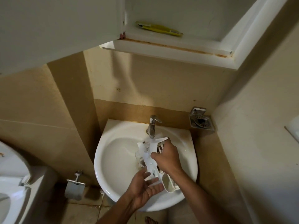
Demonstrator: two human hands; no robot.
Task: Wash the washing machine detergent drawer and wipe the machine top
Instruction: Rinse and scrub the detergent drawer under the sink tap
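Note:
The white plastic detergent drawer (151,156) is held over the round white sink (113,159), its far end under the chrome tap (152,126), where water runs onto it. My right hand (168,157) grips the drawer from above, around its middle. Palm up, my left hand (145,189) supports the drawer's near end, next to its rounded front handle (169,183). The washing machine is not in view.
A white toilet (9,191) stands at the far left, with a metal paper holder (74,186) on the wall between it and the sink. A metal soap dish (201,121) is right of the tap. Overhead, an open cabinet (178,46) holds a yellow item (160,29).

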